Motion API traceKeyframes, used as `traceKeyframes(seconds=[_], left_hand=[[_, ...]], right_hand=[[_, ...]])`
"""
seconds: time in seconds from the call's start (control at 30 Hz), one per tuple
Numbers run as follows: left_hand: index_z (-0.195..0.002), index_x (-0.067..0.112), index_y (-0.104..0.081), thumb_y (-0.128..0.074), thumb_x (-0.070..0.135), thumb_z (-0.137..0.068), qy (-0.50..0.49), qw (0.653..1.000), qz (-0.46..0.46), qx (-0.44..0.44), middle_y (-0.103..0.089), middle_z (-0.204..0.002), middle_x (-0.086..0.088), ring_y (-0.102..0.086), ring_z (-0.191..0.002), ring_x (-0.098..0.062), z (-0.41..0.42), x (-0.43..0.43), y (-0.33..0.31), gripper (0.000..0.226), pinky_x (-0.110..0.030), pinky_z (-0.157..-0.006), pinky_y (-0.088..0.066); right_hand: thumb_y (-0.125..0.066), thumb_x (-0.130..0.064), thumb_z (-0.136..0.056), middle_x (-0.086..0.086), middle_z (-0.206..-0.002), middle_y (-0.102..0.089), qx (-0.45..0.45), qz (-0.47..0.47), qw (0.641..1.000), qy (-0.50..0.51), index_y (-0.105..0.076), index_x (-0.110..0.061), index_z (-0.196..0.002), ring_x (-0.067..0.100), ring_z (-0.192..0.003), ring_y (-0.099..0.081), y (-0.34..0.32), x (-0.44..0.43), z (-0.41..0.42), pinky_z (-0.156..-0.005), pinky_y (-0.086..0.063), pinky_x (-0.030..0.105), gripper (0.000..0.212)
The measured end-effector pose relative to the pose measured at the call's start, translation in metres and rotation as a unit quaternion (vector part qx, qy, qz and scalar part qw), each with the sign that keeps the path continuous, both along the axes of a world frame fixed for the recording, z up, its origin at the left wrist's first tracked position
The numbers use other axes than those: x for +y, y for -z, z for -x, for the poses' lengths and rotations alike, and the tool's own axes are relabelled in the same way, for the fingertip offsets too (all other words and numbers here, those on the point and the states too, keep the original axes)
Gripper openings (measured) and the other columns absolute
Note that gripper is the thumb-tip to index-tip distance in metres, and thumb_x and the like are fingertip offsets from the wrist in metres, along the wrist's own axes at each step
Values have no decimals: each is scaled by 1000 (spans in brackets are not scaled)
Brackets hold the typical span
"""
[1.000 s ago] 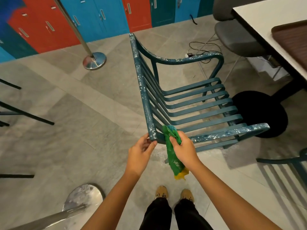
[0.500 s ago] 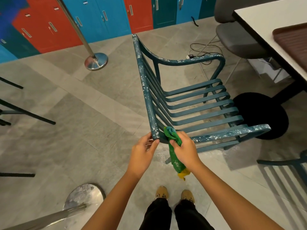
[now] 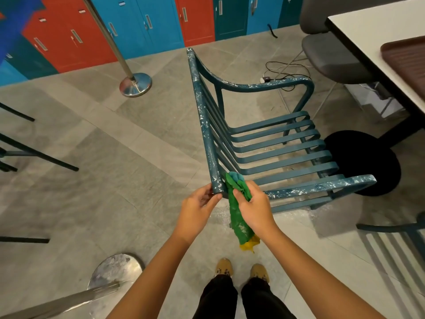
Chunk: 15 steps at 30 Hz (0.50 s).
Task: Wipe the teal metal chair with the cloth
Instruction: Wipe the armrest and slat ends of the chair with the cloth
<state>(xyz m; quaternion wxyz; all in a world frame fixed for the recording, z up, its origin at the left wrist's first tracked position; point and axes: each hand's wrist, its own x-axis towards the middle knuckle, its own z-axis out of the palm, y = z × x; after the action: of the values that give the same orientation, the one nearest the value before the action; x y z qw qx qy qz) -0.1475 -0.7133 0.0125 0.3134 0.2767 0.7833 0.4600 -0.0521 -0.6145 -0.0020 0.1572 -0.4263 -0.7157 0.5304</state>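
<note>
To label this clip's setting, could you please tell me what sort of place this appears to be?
Probably a canteen or staff break area: red and blue lockers line the wall, a brown tray sits on a white table, and a steel queue post stands nearby.

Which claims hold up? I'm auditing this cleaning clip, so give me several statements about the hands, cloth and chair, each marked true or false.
1. The right hand grips the green cloth against the teal chair. True.
2. The left hand holds a second cloth. False: it grips the chair's near corner and has no cloth.
3. White flecks speckle the chair's frame. True.
4. The brown tray lies on the chair's seat. False: it lies on the white table.
</note>
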Motion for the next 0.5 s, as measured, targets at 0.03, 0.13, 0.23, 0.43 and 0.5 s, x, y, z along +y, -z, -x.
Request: traceKeyframes(seconds=[0.03,0.13,0.23,0.43,0.5], left_hand=[[-121,14,-57,-58,15,-88,-2,1000,2,1,-64,-97,8,-57,-78,19,0,0,-1,33,0,-72,-44],[-121,17,-54,-58,13,-87,-8,1000,0,2,-61,-91,14,-56,-75,22,-3,0,-4,34,2,-70,-43],[-122,14,-54,-58,10,-87,-15,1000,-2,5,-58,-87,18,-54,-71,24,-4,1,-6,36,4,-67,-41],[-122,12,-56,-59,11,-86,-15,1000,4,16,-59,-86,18,-55,-71,23,-3,1,-5,36,4,-67,-41],[-122,14,-56,-59,13,-87,-14,1000,8,19,-60,-87,17,-56,-72,22,-3,1,-5,35,3,-68,-42]], right_hand=[[-53,-15,-91,10,-102,-61,-13,-8,1000,-3,-59,-7,-105,24,-95,-57,4,2,-1,-85,-49,39,18],[-52,-15,-91,12,-106,-59,-63,-13,998,-11,-58,-6,-108,26,-100,-56,12,7,-5,-85,-46,34,20],[-51,-17,-92,12,-111,-59,-97,18,995,-27,-56,-8,-114,26,-105,-54,9,16,-8,-88,-46,36,24],[-51,-18,-92,5,-111,-57,-9,-27,999,-45,-55,-11,-115,17,-102,-53,-13,3,-3,-88,-45,31,25],[-51,-14,-92,4,-109,-56,-10,-92,993,-72,-56,-8,-111,17,-99,-53,-9,-3,-1,-82,-42,25,21]])
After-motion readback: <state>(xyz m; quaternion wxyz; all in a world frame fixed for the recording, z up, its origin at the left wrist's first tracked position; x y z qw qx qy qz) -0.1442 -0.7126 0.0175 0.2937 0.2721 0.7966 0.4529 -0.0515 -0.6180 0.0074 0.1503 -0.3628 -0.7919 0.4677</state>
